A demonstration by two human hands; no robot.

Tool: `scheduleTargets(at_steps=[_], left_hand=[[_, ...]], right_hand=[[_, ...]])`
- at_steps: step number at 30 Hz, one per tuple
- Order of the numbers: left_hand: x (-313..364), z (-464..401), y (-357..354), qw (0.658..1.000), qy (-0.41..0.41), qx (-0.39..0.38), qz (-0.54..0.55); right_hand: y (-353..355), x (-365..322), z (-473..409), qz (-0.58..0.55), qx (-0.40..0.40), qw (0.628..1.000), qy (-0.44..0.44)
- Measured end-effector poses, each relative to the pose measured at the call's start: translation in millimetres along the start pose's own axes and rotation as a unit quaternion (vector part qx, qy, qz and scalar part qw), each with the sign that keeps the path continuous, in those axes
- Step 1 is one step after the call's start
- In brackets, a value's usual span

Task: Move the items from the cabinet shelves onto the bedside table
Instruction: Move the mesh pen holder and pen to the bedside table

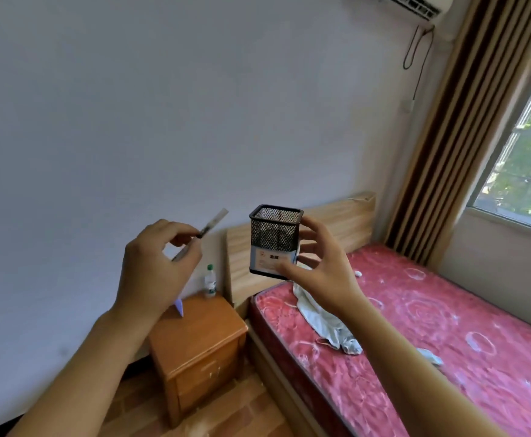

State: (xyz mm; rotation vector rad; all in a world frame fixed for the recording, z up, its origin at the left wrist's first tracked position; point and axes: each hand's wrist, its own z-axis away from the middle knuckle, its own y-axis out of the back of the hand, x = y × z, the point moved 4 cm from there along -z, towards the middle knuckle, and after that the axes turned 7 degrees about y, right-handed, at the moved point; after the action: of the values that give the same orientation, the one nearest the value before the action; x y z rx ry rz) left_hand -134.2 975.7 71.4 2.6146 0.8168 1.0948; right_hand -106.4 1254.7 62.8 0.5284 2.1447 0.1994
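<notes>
Head view: left hand [157, 263] raised above the wooden bedside table [201, 339], its grip closed in a pinch on a pen [205, 230] that slants up to the right. Right hand [317, 266], up and to the right of the table, grips a black mesh pen holder [275, 239], upright, label facing the camera. On the table's surface stand a small plastic bottle [210, 281] and a purple paper item [179, 307]. Right of the table lies a bed [431, 326] with a pink mattress and a crumpled cloth [324, 320].
</notes>
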Motion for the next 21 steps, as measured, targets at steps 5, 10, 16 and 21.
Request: scheduleTargets(at_steps=[5, 10, 16, 21], left_hand=[[-48.5, -20.1, 9.4, 0.999, 0.017, 0.018, -0.025], [-106.6, -52.1, 15.2, 0.999, 0.034, 0.027, -0.022], [-189.2, -104.8, 25.0, 0.998, 0.050, 0.031, -0.008], [-252.1, -148.1, 33.8, 0.998, 0.056, 0.025, 0.004]], right_hand=[[-48.9, 20.6, -32.6, -0.016, -0.027, 1.000, 0.001], [-102.7, 36.7, -75.4, -0.022, -0.037, 0.999, -0.005], [-181.0, 51.6, -133.3, -0.022, -0.037, 0.999, -0.012], [-240.3, 65.2, -176.4, -0.012, -0.036, 0.999, -0.023]])
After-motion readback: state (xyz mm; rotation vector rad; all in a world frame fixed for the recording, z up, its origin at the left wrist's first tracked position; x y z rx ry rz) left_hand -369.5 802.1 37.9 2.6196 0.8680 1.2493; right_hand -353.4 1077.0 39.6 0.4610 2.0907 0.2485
